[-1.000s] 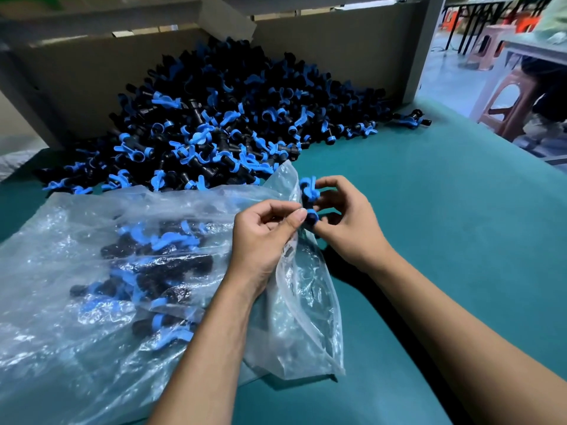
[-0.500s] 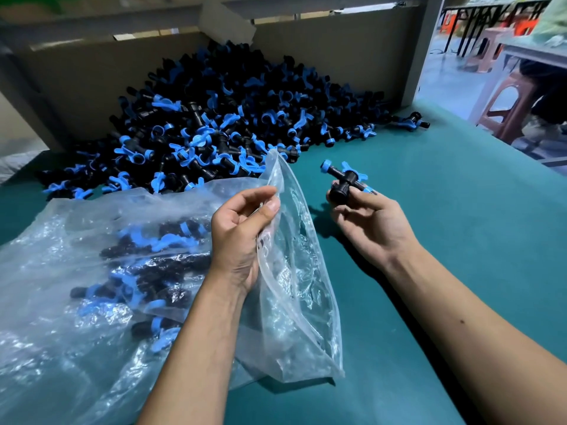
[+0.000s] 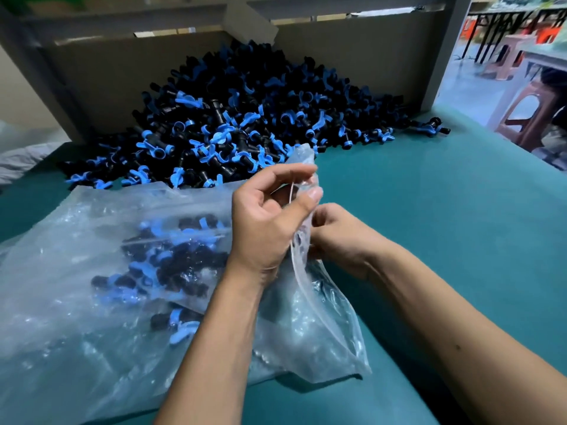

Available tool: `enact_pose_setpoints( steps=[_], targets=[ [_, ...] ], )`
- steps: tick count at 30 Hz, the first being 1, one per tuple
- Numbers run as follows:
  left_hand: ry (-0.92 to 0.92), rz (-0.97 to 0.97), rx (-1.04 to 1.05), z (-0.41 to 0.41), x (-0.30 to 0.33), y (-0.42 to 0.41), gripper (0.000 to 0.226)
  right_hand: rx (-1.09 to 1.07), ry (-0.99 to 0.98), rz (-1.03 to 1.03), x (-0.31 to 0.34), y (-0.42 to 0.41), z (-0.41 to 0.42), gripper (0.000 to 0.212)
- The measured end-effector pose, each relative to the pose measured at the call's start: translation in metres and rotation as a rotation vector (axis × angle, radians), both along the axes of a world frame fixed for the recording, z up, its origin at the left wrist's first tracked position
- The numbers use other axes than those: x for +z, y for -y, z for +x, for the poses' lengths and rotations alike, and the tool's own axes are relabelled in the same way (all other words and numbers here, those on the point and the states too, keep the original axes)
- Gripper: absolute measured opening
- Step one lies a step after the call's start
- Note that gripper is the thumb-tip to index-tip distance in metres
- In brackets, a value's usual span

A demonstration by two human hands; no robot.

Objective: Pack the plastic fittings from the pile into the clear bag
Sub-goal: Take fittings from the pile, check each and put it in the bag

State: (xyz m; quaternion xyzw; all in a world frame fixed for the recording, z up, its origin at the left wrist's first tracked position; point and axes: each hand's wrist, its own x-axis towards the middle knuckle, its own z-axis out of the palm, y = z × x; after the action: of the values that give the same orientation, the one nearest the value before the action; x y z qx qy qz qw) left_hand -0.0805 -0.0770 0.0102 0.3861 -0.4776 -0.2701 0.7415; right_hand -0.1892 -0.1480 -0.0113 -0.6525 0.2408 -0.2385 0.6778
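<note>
The mouth of the clear bag (image 3: 101,302) is held up by the left hand (image 3: 267,222), whose fingers (image 3: 294,176) and thumb pinch the upper lip of the film. The right hand (image 3: 340,237) is pushed into the opening just beside it, fingers curled; whether a fitting is held there cannot be told, since the film and the left hand hide them.

The step in hand is judged to be the dropping of a fitting inside. It is best done with the lip kept lifted and taut, and the piece released deep in the bag, so that nothing catches on the edge or slides back out.

The bag lies flat toward the near left corner of the green worktop (image 3: 429,228), partly filled. The pile of fittings (image 3: 245,118), small black bodies with blue clips, is heaped at the far edge against a cardboard wall (image 3: 352,53).
</note>
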Motion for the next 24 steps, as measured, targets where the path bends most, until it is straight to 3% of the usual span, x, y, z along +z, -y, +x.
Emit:
enact_pose_setpoints(
  steps=[3, 6, 9, 11, 14, 16, 19, 20, 22, 24],
  targets=[
    [0.075, -0.025, -0.002, -0.005, 0.003, -0.002, 0.026, 0.206, 0.132, -0.031, 0.008, -0.015, 0.016, 0.025],
    [0.084, -0.015, 0.023, -0.008, 0.002, -0.001, 0.028, 0.182, 0.076, -0.356, 0.011, -0.013, 0.022, 0.031],
    [0.029, -0.001, 0.059, -0.009, -0.002, 0.001, 0.026, -0.064, 0.069, -0.423, 0.011, 0.002, 0.021, 0.028],
    [-0.047, 0.016, 0.089, -0.006, -0.007, 0.005, 0.023, -0.345, 0.08, -0.412, 0.008, 0.017, 0.023, 0.02],
    [-0.101, 0.119, 0.22, -0.002, -0.021, 0.012, 0.022, -0.809, 0.121, -0.306, 0.002, 0.048, 0.029, 0.026],
    [-0.114, 0.222, 0.285, 0.0, -0.033, 0.017, 0.023, -0.945, -0.038, -0.331, -0.002, 0.072, 0.034, 0.027],
    [-0.111, 0.341, 0.337, 0.004, -0.047, 0.023, 0.025, -0.726, -0.479, -0.672, -0.006, 0.102, 0.044, 0.022],
    [-0.112, 0.366, 0.355, 0.005, -0.05, 0.025, 0.026, -0.584, -0.563, -0.789, -0.005, 0.107, 0.049, 0.034],
    [-0.114, 0.396, 0.382, 0.007, -0.054, 0.029, 0.027, -0.305, -0.633, -0.939, -0.001, 0.112, 0.063, 0.06],
    [-0.121, 0.414, 0.389, 0.008, -0.055, 0.032, 0.025, -0.169, -0.685, -1.044, 0.0, 0.115, 0.076, 0.066]
  ],
)
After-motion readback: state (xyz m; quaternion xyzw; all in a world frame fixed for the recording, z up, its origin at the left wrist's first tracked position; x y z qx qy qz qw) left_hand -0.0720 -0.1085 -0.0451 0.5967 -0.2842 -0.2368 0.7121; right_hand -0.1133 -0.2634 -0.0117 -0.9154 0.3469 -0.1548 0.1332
